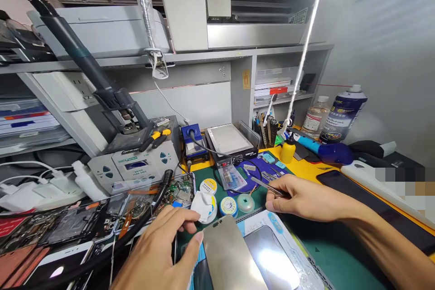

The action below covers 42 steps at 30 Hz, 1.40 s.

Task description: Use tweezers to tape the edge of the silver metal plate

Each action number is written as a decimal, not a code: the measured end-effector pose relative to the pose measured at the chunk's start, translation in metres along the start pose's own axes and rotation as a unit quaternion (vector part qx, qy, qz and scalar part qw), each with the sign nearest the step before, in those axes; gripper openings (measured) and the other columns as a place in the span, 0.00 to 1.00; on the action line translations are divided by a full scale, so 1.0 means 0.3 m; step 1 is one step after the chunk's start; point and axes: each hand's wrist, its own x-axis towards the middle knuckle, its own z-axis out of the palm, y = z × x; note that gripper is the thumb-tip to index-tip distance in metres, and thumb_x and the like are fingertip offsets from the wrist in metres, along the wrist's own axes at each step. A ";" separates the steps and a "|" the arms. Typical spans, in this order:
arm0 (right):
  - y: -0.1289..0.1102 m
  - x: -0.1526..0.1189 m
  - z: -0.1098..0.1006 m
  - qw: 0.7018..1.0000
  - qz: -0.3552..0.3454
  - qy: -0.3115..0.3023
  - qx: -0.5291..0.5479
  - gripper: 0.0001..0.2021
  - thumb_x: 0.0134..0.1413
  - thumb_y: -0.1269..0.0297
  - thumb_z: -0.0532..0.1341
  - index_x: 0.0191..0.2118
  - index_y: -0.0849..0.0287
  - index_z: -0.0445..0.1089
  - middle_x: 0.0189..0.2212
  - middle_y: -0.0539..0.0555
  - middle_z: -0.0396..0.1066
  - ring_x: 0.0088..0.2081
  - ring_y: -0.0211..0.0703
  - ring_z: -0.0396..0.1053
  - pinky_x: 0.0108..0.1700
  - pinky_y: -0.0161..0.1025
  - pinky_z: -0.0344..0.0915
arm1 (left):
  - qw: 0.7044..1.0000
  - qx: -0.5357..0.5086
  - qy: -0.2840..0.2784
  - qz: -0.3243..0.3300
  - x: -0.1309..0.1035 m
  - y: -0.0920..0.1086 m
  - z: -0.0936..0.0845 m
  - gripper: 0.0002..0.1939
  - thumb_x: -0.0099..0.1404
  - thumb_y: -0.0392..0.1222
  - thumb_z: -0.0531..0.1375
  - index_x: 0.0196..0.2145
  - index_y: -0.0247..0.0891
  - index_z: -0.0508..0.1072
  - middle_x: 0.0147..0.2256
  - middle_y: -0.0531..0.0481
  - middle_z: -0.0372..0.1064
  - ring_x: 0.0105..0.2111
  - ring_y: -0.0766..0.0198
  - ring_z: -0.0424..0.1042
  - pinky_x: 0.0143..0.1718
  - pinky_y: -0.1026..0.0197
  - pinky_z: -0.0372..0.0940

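Head view: left hand (pixel 159 253) steadies metal plate (pixel 228 256); right hand (pixel 302 199) pinches tweezers (pixel 268 186).

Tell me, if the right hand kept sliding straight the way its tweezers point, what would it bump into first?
Probably the clear plastic case on the mat; the right hand aims its tweezers up-left toward it, though depth is hard to judge.

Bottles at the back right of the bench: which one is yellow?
The small yellow bottle with a black nozzle, beside the tool holder. The clear bottle and the dark blue spray can stand farther right.
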 end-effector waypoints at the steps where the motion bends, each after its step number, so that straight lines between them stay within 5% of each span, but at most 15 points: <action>1: -0.002 0.000 0.001 1.000 -0.002 0.000 -0.001 0.11 0.59 0.59 0.58 0.29 0.60 0.65 0.23 0.45 0.56 0.26 0.36 0.52 0.27 0.33 0.51 | 1.000 -0.002 -0.005 -0.004 -0.003 0.005 0.000 0.07 0.63 0.44 0.56 0.39 0.45 0.72 0.34 0.52 0.72 0.34 0.59 0.73 0.36 0.60 0.69; 9: -0.016 -0.003 0.007 1.000 -0.003 -0.001 -0.007 0.13 0.60 0.57 0.58 0.28 0.58 0.60 0.24 0.45 0.54 0.26 0.36 0.50 0.27 0.34 0.51 | 0.999 -0.041 -0.017 -0.027 -0.012 0.001 0.053 0.20 0.54 0.43 0.63 0.46 0.45 0.71 0.35 0.50 0.71 0.38 0.53 0.72 0.41 0.53 0.69; 15: -0.014 0.004 0.012 1.000 0.003 -0.004 -0.004 0.14 0.60 0.56 0.57 0.27 0.58 0.60 0.24 0.44 0.53 0.26 0.36 0.49 0.27 0.35 0.50 | 0.993 -0.101 0.014 -0.062 -0.020 0.011 0.071 0.20 0.54 0.38 0.61 0.47 0.46 0.70 0.35 0.52 0.70 0.38 0.54 0.70 0.42 0.52 0.65; 23: -0.006 -0.003 0.005 1.000 -0.003 -0.011 0.003 0.15 0.60 0.55 0.58 0.27 0.58 0.60 0.24 0.45 0.52 0.26 0.36 0.49 0.27 0.35 0.49 | 0.983 -0.162 -0.037 -0.084 -0.001 -0.009 0.073 0.15 0.61 0.42 0.58 0.47 0.44 0.68 0.34 0.52 0.70 0.35 0.59 0.67 0.39 0.57 0.64; 29: -0.001 0.005 0.006 1.000 -0.008 -0.007 0.009 0.17 0.59 0.51 0.58 0.26 0.57 0.58 0.23 0.44 0.52 0.26 0.36 0.48 0.27 0.34 0.49 | 0.948 -0.288 -0.048 -0.123 0.012 0.000 0.053 0.16 0.62 0.47 0.58 0.46 0.40 0.69 0.32 0.51 0.68 0.32 0.61 0.67 0.35 0.58 0.62; 36: 0.007 0.004 0.006 1.000 -0.007 -0.003 0.019 0.18 0.59 0.50 0.58 0.26 0.57 0.58 0.23 0.44 0.51 0.26 0.36 0.48 0.27 0.34 0.49 | 0.858 -0.470 -0.041 -0.202 0.011 0.011 0.013 0.20 0.57 0.53 0.64 0.44 0.38 0.73 0.33 0.50 0.73 0.35 0.60 0.71 0.38 0.61 0.63; 42: 0.002 0.003 0.009 1.000 -0.005 -0.011 0.027 0.17 0.58 0.52 0.60 0.26 0.57 0.58 0.23 0.44 0.51 0.26 0.36 0.48 0.26 0.35 0.48 | 0.846 -0.484 -0.040 -0.220 0.009 0.054 -0.016 0.14 0.57 0.50 0.66 0.36 0.38 0.76 0.29 0.51 0.74 0.31 0.63 0.70 0.34 0.63 0.63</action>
